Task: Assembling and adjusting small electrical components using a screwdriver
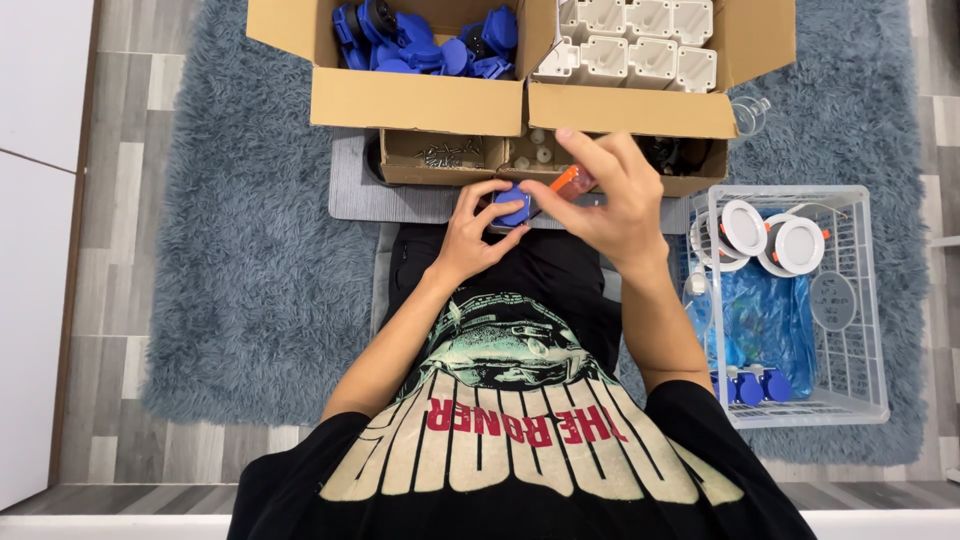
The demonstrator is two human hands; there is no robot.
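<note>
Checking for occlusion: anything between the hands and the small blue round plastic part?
Nothing visible. The left hand already grips the small blue round plastic part in its fingertips; the right hand, holding an orange-handled tool, sits right beside it.

Shaggy grey-blue rug (260,290) spread over a grey wood-plank floor (130,150); white panel (35,250) along the left edge. Open cardboard box (415,100) at top, holding a heap of blue plastic parts (420,45). A second open cardboard box (640,108) touching it on the right, packed with white moulded parts (640,40) in rows. Below these, a low cardboard tray (420,172) with small metal screws (445,155) in its left compartment and small white pieces (535,155) in the next. Grey mat (355,190) under the tray. White wire basket (855,300) at right, containing round white fittings (775,235), a blue plastic bag (760,320) and blue caps (750,385)
</note>
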